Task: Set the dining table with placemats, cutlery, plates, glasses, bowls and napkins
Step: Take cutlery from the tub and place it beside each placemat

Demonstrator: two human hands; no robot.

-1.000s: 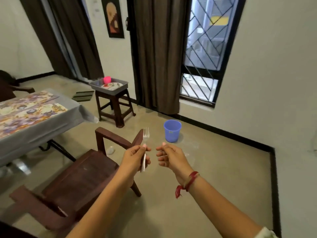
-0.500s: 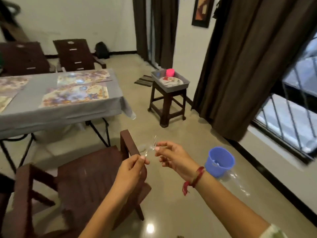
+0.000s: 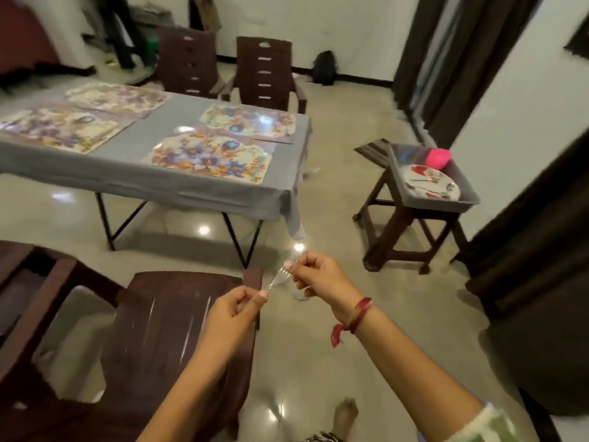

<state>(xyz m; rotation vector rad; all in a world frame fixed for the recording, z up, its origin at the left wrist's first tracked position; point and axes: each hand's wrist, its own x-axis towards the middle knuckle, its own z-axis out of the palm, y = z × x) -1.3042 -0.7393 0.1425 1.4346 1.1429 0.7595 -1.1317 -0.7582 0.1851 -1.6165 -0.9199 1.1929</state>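
Fork point(image 3: 278, 280), held in the air over the floor near the chair point(image 3: 178, 320), tines toward the far right. Left hand point(image 3: 236, 311): thumb and forefinger pinch the handle end. Right hand point(image 3: 318, 275): fingers pinch the tine end, the rest curled. Bench point(image 3: 178, 186), far left, draped in grey cloth, carries four placemats point(image 3: 210, 157), the nearest close to its near edge. Open floor separates the bench's right edge from the stool point(image 3: 404, 231), whose tray point(image 3: 436, 200) holds a plate point(image 3: 427, 185) and a pink cup point(image 3: 438, 158).
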